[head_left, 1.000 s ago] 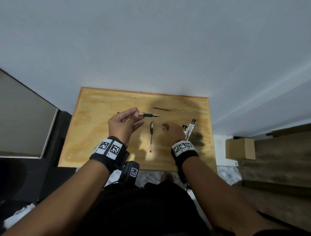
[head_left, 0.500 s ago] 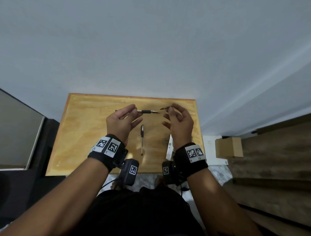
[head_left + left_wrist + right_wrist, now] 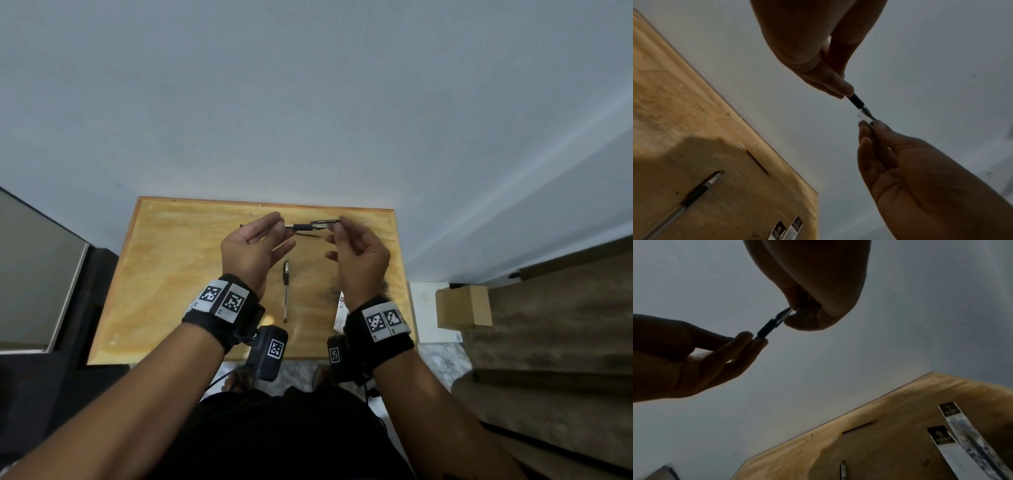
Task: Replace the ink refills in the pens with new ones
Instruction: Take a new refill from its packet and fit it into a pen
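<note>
Showing refill packets [image 3: 953, 449] head view hides.

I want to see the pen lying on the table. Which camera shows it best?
The head view: the whole pen on the table lies in plain sight between the two wrists. The left wrist view shows that pen dim and cut off at the edge. The right wrist view catches only its tip.
</note>
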